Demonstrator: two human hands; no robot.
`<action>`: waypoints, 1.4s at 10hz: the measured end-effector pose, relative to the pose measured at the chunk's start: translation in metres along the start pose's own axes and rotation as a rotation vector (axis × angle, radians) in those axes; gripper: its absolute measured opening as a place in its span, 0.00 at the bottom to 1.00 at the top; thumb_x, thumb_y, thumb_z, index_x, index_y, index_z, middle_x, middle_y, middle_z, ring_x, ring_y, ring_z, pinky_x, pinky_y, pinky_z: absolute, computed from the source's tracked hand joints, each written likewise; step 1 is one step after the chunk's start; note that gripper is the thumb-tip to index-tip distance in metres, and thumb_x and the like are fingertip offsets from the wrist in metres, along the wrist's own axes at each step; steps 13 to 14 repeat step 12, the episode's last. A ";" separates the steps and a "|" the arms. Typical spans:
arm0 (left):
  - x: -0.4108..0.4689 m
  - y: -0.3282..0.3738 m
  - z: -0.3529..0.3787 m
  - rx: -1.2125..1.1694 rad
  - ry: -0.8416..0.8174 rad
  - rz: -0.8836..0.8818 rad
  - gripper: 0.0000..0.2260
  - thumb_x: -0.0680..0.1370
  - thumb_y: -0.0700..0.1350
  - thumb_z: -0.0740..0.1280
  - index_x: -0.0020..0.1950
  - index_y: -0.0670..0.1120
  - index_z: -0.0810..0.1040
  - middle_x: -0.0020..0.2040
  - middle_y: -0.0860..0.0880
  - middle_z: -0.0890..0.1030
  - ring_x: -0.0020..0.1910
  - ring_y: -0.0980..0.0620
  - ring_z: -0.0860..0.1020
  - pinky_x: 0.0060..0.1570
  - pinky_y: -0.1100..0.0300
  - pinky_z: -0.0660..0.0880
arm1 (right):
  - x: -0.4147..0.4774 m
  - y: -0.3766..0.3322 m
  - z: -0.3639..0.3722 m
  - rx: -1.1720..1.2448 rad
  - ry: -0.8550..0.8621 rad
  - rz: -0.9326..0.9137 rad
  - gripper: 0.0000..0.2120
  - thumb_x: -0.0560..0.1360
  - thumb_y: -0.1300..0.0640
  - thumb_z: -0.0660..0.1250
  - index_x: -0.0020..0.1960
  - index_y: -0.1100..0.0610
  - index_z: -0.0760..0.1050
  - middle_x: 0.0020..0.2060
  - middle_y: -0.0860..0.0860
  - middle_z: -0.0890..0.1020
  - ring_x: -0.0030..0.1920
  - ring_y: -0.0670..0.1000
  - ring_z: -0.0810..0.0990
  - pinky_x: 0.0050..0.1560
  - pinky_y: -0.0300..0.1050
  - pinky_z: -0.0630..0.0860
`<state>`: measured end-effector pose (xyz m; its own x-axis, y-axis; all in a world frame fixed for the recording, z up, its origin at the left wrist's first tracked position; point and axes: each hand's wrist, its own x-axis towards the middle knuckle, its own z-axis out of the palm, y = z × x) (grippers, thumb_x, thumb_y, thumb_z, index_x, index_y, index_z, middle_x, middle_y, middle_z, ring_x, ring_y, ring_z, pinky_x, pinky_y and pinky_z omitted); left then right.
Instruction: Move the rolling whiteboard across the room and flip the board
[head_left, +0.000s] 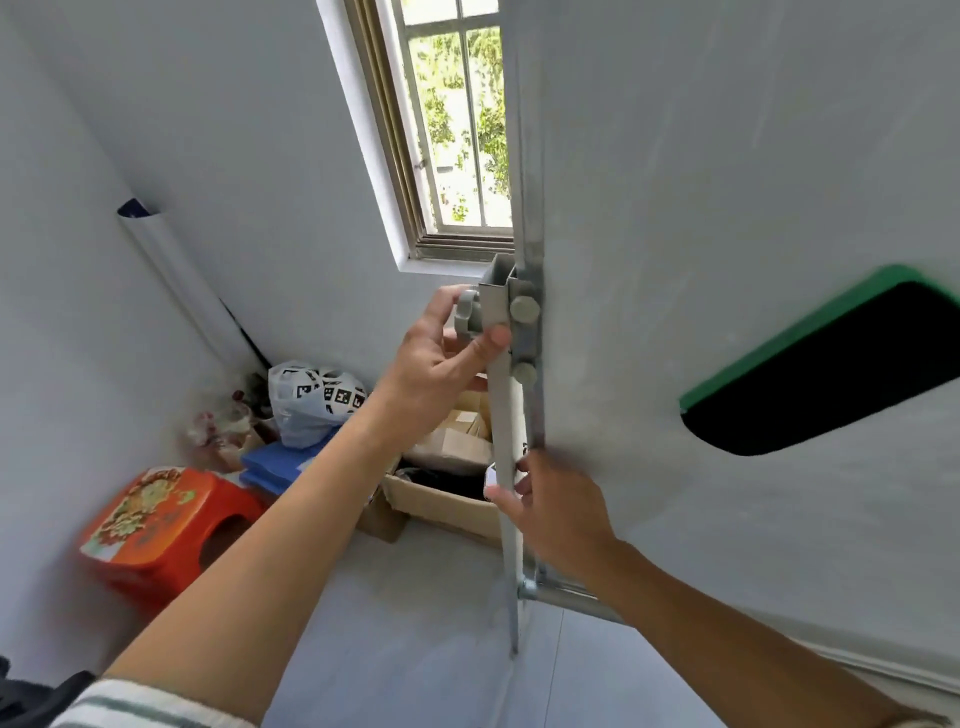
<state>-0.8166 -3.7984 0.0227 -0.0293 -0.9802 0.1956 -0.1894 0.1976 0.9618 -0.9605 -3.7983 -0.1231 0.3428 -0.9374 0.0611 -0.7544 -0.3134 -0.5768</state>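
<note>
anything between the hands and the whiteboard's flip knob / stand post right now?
Nothing visible. The left hand is already on the grey knob at the pivot bracket, fingers wrapped around it. The right hand grips the stand post lower down, beside the board edge. The floor clutter sits behind, clear of both hands.

whiteboard (727, 208) right | stool (161, 525), box (441, 499) left on floor | window (457, 130) behind

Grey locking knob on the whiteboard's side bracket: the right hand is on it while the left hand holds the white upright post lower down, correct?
Hands are swapped. The head view shows the left hand on the grey locking knob, and the right hand holding the white upright post lower down.
</note>
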 end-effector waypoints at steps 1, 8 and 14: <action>0.013 0.005 0.005 -0.018 -0.138 0.018 0.10 0.77 0.39 0.66 0.56 0.47 0.69 0.44 0.47 0.81 0.43 0.51 0.85 0.41 0.57 0.83 | 0.000 0.010 -0.010 -0.037 0.078 0.073 0.18 0.73 0.37 0.63 0.48 0.51 0.77 0.41 0.45 0.85 0.43 0.48 0.83 0.43 0.41 0.77; 0.078 -0.005 0.047 0.025 -0.366 0.078 0.14 0.76 0.47 0.70 0.53 0.46 0.66 0.42 0.50 0.78 0.40 0.52 0.80 0.38 0.57 0.80 | 0.018 -0.001 -0.035 -0.195 0.205 0.468 0.16 0.76 0.45 0.61 0.49 0.57 0.78 0.45 0.55 0.84 0.43 0.58 0.81 0.40 0.46 0.74; 0.046 -0.027 0.022 0.195 -0.224 -0.042 0.21 0.77 0.52 0.67 0.67 0.49 0.68 0.48 0.42 0.80 0.52 0.40 0.80 0.55 0.39 0.78 | -0.081 -0.091 -0.190 0.419 0.662 -0.036 0.05 0.73 0.53 0.70 0.48 0.51 0.81 0.38 0.52 0.86 0.40 0.50 0.85 0.41 0.43 0.80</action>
